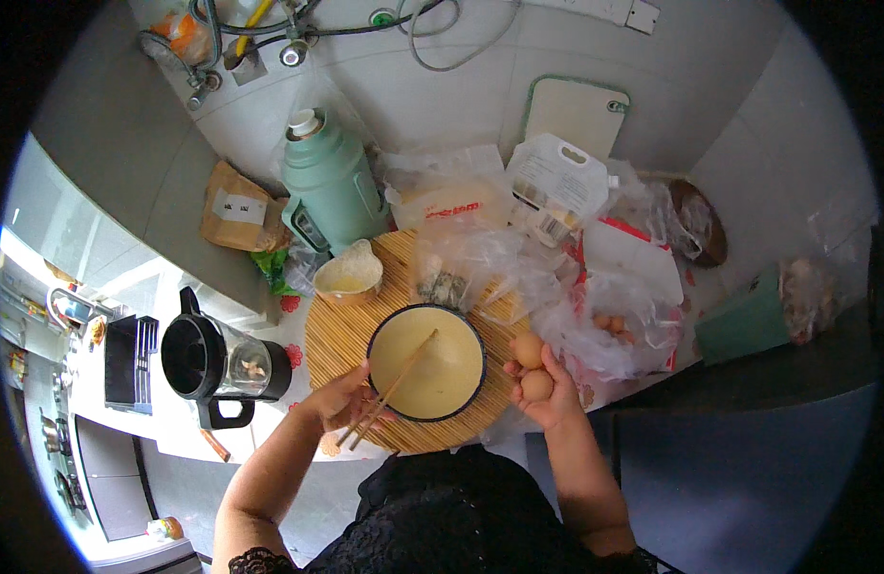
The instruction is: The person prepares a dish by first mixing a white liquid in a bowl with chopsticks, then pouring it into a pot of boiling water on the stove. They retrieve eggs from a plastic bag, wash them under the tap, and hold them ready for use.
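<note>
A cream enamel bowl (451, 383) with a dark blue rim stands on a round bamboo-slat board. My left hand (338, 398) is closed on the bowl's left rim, its fingertips partly hidden. A pair of wooden chopsticks (401, 381) leans across the rim there, tips inside the bowl and thick ends sticking out past my fingers. To the right of the bowl, my right hand (554, 394) holds two brown eggs, an upper egg (528, 350) and a lower egg (536, 386). More brown eggs (611, 323) lie in a clear plastic bag beyond it.
Behind the bowl on the bamboo board (337, 335) sit a small beige bowl (350, 273) and plastic bags (480, 258). A green thermos (332, 182) stands further back. At left is a blender jug (222, 362); a white jug (559, 187) and cutting board (574, 115) stand by the wall.
</note>
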### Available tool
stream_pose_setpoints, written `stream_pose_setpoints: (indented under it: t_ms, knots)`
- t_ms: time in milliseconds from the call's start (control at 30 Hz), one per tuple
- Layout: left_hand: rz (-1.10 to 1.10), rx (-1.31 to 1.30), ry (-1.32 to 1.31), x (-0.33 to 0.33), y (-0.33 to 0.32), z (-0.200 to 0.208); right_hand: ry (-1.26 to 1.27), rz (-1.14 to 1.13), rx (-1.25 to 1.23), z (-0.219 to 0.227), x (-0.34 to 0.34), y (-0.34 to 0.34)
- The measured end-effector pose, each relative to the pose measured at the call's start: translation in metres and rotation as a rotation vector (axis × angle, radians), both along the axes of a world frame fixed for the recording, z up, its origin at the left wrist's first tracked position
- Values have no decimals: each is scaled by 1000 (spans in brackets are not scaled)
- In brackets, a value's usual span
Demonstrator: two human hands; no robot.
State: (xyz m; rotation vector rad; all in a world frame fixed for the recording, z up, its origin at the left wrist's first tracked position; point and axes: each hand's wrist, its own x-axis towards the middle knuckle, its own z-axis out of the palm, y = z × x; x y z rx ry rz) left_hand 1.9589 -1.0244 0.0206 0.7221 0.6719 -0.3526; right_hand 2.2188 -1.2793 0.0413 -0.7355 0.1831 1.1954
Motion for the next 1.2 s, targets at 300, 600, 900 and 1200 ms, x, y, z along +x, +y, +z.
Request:
stream_pose_setpoints:
  t_ms: [300, 600, 900, 1200]
  knots:
    - [17, -107, -49, 16, -46, -11, 17, -12, 16, -6, -3, -5]
    - [366, -273, -111, -28, -91, -18, -62, 193, 26, -5, -11, -5]
    - [713, -278, -38, -212, -149, 27, -37, 636, 197, 12, -140, 46]
    - [1117, -229, -148, -462, -170, 28, -15, 1014, 317, 9, -399, 147]
